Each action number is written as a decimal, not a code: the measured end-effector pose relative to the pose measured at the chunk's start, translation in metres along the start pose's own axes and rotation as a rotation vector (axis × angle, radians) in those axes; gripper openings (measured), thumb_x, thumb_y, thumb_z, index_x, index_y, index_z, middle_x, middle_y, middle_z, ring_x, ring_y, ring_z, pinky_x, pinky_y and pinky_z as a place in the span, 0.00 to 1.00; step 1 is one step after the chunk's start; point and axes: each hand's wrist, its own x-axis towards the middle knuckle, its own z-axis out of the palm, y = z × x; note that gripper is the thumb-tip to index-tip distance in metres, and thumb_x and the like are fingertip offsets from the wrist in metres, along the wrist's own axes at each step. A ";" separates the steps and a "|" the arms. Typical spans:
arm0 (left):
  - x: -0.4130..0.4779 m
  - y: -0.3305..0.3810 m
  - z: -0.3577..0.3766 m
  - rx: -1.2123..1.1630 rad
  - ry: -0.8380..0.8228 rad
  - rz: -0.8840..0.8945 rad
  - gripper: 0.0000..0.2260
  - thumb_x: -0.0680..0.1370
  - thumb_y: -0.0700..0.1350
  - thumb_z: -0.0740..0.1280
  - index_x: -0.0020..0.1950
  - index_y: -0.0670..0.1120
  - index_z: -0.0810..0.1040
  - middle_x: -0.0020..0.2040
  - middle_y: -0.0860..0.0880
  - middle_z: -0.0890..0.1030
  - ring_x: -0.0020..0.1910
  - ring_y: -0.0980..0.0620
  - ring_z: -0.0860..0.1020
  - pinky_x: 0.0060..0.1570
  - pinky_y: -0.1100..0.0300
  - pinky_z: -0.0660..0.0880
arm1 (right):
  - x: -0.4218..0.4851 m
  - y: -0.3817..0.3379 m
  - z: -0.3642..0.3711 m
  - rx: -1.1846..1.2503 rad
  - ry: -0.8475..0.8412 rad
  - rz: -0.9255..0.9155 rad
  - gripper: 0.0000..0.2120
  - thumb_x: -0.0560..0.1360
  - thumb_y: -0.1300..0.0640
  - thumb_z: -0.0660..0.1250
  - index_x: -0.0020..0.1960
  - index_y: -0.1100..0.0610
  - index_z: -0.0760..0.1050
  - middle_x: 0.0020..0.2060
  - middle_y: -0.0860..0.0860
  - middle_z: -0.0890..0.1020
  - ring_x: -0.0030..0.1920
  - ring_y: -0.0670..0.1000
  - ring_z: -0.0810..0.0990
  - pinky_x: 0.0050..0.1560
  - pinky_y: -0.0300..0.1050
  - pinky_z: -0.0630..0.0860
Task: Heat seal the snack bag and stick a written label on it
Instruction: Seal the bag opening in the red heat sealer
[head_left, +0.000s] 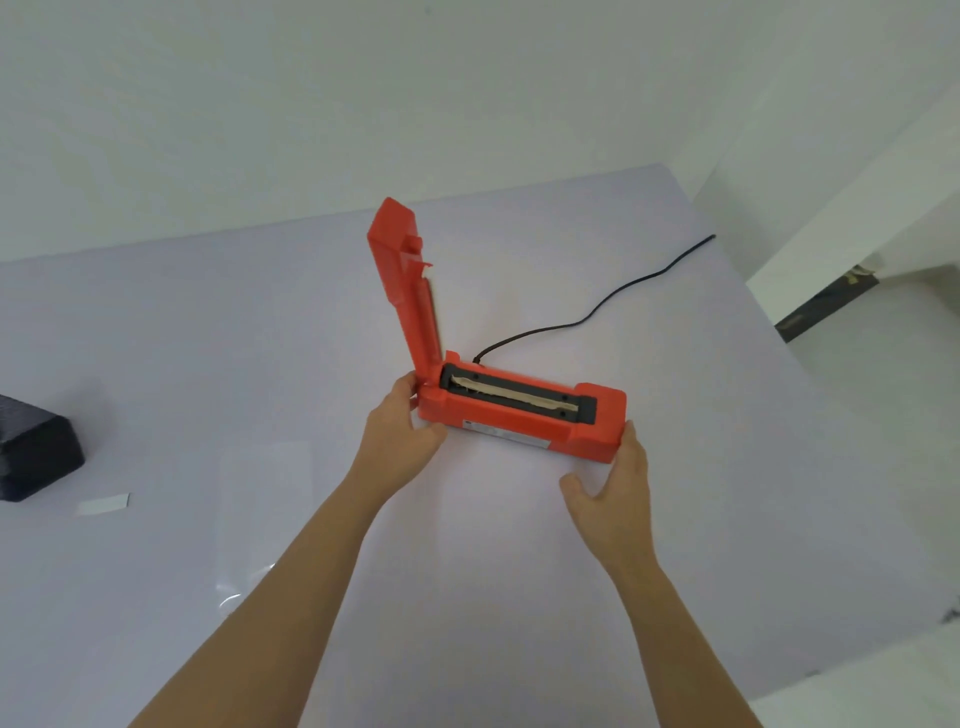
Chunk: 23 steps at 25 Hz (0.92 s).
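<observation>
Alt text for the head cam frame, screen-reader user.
Two bare hands hold a red heat sealer on a pale table, its lid raised: the left hand grips the hinge end, the right hand rests open against the other end. A black cord trails behind; a white slip lies at left.

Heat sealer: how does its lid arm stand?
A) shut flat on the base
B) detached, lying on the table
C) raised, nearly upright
C: the lid arm stands up from the hinge end of the heat sealer, baring its sealing strip.
</observation>
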 end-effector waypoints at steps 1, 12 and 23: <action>-0.001 -0.001 -0.001 0.009 -0.012 0.003 0.25 0.74 0.36 0.64 0.70 0.47 0.64 0.60 0.50 0.75 0.61 0.50 0.73 0.55 0.61 0.66 | -0.003 -0.001 0.000 -0.039 0.012 -0.001 0.41 0.70 0.63 0.69 0.75 0.61 0.48 0.73 0.58 0.58 0.73 0.55 0.56 0.69 0.41 0.53; -0.051 -0.087 -0.111 0.247 0.356 -0.123 0.23 0.77 0.42 0.65 0.71 0.41 0.64 0.66 0.42 0.72 0.63 0.45 0.71 0.62 0.53 0.68 | -0.047 -0.082 0.134 -0.259 -0.275 -0.681 0.20 0.74 0.58 0.62 0.66 0.60 0.69 0.62 0.55 0.74 0.63 0.51 0.70 0.67 0.46 0.66; -0.069 -0.131 -0.113 0.036 0.442 -0.541 0.23 0.75 0.47 0.68 0.66 0.39 0.67 0.53 0.43 0.75 0.53 0.45 0.74 0.54 0.55 0.70 | -0.037 -0.104 0.210 -0.567 -0.541 -0.875 0.23 0.76 0.54 0.62 0.69 0.61 0.65 0.68 0.56 0.69 0.67 0.56 0.67 0.68 0.48 0.63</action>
